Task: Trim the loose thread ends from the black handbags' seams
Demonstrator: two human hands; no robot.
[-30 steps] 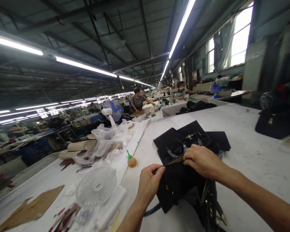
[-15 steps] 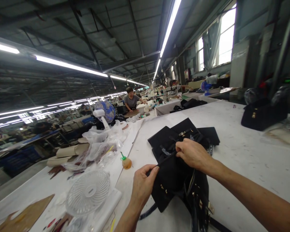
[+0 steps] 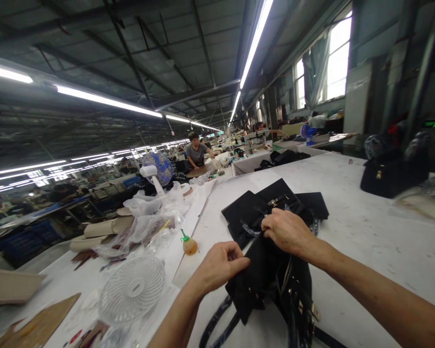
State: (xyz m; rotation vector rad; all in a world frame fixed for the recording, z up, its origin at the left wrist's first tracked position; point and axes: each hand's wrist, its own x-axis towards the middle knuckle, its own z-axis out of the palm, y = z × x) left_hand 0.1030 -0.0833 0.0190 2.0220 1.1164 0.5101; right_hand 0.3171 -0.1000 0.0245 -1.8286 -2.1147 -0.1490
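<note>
On the big white table (image 3: 366,232) lies the black bag (image 3: 264,285), close to the person. The right hand (image 3: 286,232) still grips its top, fingers curled tight. The left hand (image 3: 221,266) has moved closer, pinching the bag's edge, which now sags instead of stretching.

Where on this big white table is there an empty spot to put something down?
The widest bare patch of the table lies between the right hand and the far black handbag. A narrower strip runs between the small bottle and the left hand on the black bag. Left of that is crowded: white fan, plastic bags, cardboard.
</note>
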